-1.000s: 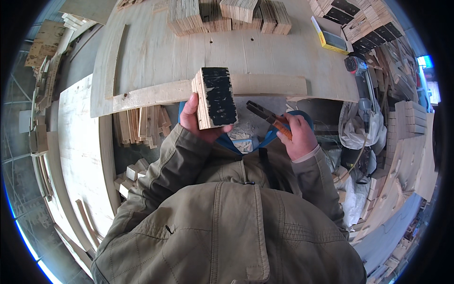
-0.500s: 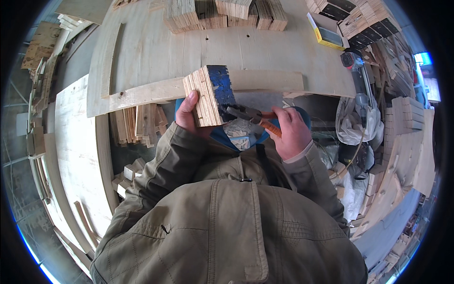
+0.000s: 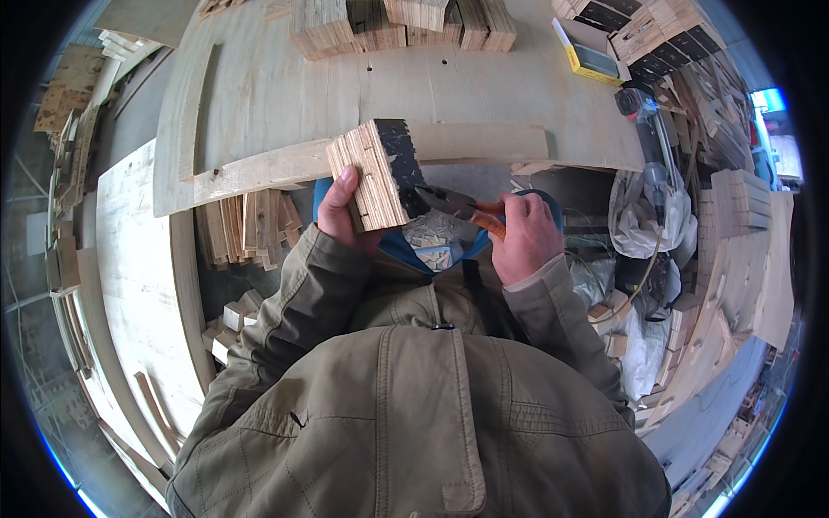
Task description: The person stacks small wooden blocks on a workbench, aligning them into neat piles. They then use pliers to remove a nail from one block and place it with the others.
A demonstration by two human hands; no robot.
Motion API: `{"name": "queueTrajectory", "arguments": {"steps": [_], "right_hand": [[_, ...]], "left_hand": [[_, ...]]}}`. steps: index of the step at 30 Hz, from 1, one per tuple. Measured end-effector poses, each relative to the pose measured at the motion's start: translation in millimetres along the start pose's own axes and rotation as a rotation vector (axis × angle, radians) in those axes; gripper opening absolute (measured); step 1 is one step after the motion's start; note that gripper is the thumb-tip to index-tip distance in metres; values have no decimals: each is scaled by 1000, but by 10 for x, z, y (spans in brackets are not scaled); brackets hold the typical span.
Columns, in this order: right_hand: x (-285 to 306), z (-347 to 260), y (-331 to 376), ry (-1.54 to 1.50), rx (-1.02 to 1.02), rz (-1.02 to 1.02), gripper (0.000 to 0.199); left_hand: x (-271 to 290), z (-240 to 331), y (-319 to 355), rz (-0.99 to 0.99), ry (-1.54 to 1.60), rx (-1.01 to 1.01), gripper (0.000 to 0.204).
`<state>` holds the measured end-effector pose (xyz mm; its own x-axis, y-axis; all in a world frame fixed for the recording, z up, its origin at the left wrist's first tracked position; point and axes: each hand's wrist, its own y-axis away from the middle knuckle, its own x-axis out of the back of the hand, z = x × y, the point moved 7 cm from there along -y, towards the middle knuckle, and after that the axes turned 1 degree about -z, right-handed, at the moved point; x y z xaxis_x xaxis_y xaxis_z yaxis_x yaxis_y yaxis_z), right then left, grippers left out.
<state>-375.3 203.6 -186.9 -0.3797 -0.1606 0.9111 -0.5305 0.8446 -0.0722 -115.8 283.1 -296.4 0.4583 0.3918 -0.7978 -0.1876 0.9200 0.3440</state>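
Note:
My left hand [image 3: 342, 212] grips a plywood block [image 3: 366, 177] by its left side, thumb on the layered face. The block's right side is dark and scuffed, with pale worn patches. It is held tilted in front of me at the near edge of the workbench [image 3: 285, 112]. In my right hand [image 3: 528, 235] is a pair of pincers [image 3: 458, 205] with orange handles, fingers wrapped round them. The dark jaws touch or nearly touch the lower part of the block's dark side. Whether they bite on something there, I cannot make out.
Several plywood blocks [image 3: 380, 30] stand at the bench's far side. A yellow-edged box [image 3: 591, 53] lies far right, beside stacked dark-faced blocks [image 3: 665, 43]. A power tool [image 3: 637, 105] hangs near the bench's right edge. A wooden strip [image 3: 268, 168] runs along the near edge.
The pincers' handles look closer together, and their jaws have turned slightly against the block. The block's dark side looked blue before and looks black now. The whole view has shifted a little.

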Motion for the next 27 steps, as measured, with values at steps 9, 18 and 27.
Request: {"name": "queueTrajectory", "arguments": {"steps": [9, 18, 27], "right_hand": [[-96, -50, 63, -103, -7, -29, 36], [-122, -91, 54, -106, 21, -13, 33], [-128, 48, 50, -297, -75, -23, 30]], "left_hand": [[-243, 18, 136, -2, 23, 62, 69], [-201, -5, 144, 2, 50, 93, 67], [-329, -95, 171, -189, 318, 227, 82]]}}
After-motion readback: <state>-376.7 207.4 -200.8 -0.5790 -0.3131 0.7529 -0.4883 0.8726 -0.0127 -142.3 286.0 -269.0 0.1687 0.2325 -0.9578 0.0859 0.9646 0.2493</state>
